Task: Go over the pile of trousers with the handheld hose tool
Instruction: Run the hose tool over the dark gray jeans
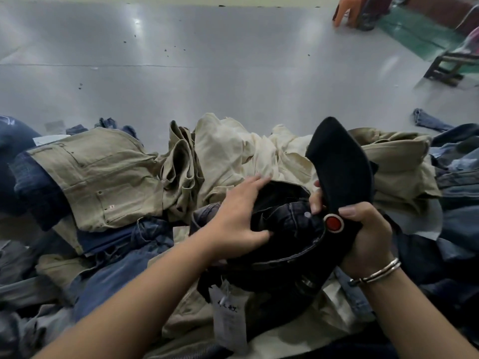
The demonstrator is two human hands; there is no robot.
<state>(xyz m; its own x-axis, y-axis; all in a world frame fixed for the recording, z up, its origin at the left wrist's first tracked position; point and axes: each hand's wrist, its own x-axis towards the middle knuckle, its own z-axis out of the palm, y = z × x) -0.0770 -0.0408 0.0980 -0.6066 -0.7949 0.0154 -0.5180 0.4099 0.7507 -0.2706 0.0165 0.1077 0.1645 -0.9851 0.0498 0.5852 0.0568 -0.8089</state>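
Two hands at work, near the bottom of the view. Left hand (241,216) spread wide, fingers flat on the dark jeans (282,229), pressing them down. Right hand (363,229) wrapped tight round the black hose tool (339,167), thumb on top, just past one round red button (333,223). One silver bracelet (375,273) on the right wrist. Tool long and flat, wide at the far end, long side running from the right hand up and away, tip pointing to the far side and a little left, tilted up off the pile. One white paper tag (229,314) hanging below the dark jeans.

Farther out, the pile of trousers (181,161): tan pairs and cream pairs heaped in the middle, blue jeans at the left, right and under them. Too jumbled to count each kind.

Beyond the pile, grey shiny floor (207,60). One loose scrap of blue denim (427,121) on it at right. One orange plastic stool (347,11) far off, top right.
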